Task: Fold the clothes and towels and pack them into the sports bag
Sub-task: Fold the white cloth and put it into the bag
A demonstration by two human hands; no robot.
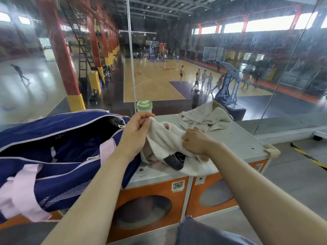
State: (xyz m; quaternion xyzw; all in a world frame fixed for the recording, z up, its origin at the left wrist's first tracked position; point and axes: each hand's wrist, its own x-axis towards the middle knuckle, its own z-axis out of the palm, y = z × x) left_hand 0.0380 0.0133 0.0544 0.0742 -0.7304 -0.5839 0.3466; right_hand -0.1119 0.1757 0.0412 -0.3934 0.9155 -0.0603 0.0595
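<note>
The grey metal top of the orange cabinet (235,138) carries a navy and pink sports bag (53,138), a crumpled cream towel (203,115), a green-lidded cup (144,106) and a pile of pale clothes (166,144).

The bag (53,147) lies on the left of the table (235,138) with its zipper mouth wide open toward the hands. Between the towel (203,115) at the back and the clothes (169,156) at the front edge, bare table is free on the right. A bottle (144,106) stands behind, before the glass wall (177,68).
</note>
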